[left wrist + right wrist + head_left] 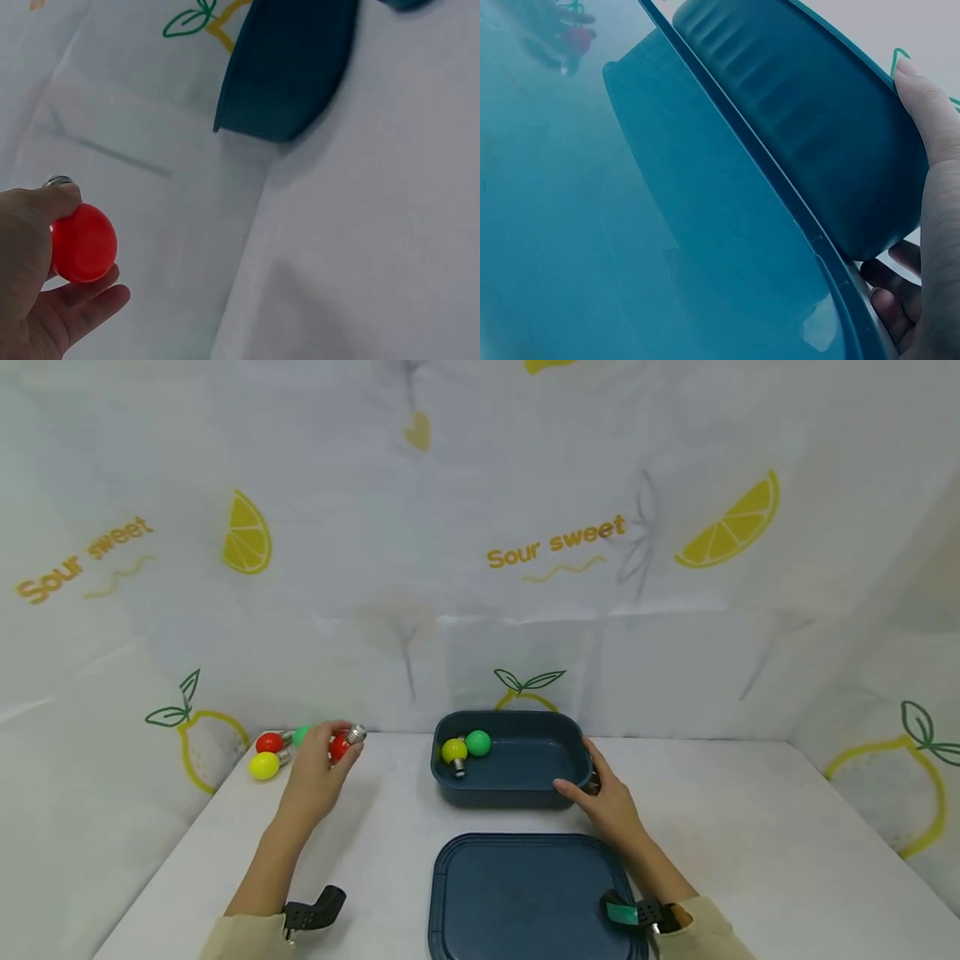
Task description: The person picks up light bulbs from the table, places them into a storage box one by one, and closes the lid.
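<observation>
Red screw-base bulb [340,747]: was raised left of the navy box [510,798], metal cap up.
Left hand [312,781]: pinched that bulb between thumb and fingers.
Right hand [611,806]: gripped the box's right end, well apart from the left.
In box, left end: lay yellow bulb [454,749], green bulb [478,743].
Farther left of box: lay second red bulb [268,742], second yellow bulb [263,766], partly hidden second green bulb [301,735].
In front of box: flat tray [528,893].
Risk: loosened pinch could have dropped the smooth globe; tugged rim could have tipped the box.
</observation>
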Demonstrator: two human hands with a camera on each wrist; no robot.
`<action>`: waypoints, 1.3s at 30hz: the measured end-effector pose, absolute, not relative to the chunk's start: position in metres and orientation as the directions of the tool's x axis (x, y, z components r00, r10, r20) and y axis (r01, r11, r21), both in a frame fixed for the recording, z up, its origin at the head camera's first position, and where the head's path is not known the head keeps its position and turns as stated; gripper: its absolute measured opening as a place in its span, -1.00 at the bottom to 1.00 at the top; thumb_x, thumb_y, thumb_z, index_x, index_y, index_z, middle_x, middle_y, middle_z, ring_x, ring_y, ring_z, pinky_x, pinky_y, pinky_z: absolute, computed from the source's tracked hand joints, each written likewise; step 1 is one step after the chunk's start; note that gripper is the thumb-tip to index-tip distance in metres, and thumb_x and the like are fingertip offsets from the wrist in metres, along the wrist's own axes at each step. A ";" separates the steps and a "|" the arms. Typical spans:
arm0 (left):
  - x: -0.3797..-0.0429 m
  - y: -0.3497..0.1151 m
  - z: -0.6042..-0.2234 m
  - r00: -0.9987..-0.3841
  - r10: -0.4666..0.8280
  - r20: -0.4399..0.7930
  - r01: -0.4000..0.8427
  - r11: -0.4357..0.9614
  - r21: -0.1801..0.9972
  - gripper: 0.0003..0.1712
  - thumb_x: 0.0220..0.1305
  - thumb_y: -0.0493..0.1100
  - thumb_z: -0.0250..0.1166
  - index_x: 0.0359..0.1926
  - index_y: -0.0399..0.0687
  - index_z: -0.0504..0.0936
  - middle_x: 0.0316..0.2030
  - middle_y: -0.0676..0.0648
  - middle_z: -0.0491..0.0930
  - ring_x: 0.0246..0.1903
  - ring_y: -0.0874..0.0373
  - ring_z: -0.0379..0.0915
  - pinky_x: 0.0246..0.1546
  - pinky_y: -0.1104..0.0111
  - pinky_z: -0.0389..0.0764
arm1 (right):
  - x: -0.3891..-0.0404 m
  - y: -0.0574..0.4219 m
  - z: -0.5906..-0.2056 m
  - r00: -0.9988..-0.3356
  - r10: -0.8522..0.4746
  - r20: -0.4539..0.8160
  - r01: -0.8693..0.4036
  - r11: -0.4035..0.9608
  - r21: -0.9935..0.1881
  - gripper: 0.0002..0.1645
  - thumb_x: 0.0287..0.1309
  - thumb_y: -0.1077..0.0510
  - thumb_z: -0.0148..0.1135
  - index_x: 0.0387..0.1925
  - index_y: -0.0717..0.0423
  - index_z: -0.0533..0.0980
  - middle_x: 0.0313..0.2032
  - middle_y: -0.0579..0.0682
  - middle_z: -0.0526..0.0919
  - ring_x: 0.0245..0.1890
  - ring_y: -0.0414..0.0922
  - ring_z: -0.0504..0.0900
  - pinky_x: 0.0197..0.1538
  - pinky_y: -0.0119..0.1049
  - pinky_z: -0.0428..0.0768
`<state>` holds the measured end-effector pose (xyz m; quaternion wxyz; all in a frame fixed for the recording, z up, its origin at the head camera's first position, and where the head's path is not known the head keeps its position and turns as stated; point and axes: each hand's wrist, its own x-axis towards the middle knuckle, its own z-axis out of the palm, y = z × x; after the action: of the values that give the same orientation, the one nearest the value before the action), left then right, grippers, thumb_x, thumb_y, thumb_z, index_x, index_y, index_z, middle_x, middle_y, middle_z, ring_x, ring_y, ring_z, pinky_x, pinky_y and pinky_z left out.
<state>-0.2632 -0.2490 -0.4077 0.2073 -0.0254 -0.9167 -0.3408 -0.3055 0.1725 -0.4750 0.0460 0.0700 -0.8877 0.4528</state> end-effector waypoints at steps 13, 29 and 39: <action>-0.283 -0.179 -0.379 -0.861 -0.050 0.507 0.342 0.681 0.648 -0.51 0.40 -0.02 0.31 0.28 -0.05 0.55 0.15 -0.20 0.61 0.14 -0.14 0.52 0.12 -0.06 0.66 | -0.306 0.173 -0.474 -0.986 -0.071 0.151 -0.164 0.581 -0.797 0.12 0.26 -0.26 0.29 0.63 -0.22 -0.12 0.49 0.31 0.25 0.31 0.27 0.51 0.21 0.12 0.61; -0.304 -0.122 -0.380 -0.828 0.023 0.560 0.476 0.557 0.681 -0.52 0.30 -0.11 0.41 0.21 -0.08 0.61 0.03 -0.12 0.68 0.03 -0.06 0.63 0.10 -0.06 0.65 | -0.302 0.170 -0.472 -0.983 -0.082 0.163 -0.181 0.551 -0.814 0.08 0.27 -0.21 0.30 0.62 -0.26 -0.09 0.45 0.34 0.30 0.29 0.28 0.53 0.22 0.14 0.60; -0.317 -0.116 -0.399 -0.846 0.080 0.527 0.461 0.605 0.649 -0.59 0.29 -0.17 0.41 0.15 -0.10 0.68 -0.10 -0.12 0.72 -0.24 0.09 0.67 -0.18 0.28 0.74 | -0.301 0.172 -0.474 -0.984 -0.072 0.162 -0.175 0.545 -0.820 0.09 0.25 -0.21 0.31 0.62 -0.24 -0.07 0.45 0.31 0.31 0.29 0.27 0.53 0.21 0.14 0.60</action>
<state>-0.3166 -0.1165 -0.3987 0.2290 -0.1563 -0.8661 -0.4160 -0.3011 0.1724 -0.4740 0.0543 0.0703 -0.8772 0.4719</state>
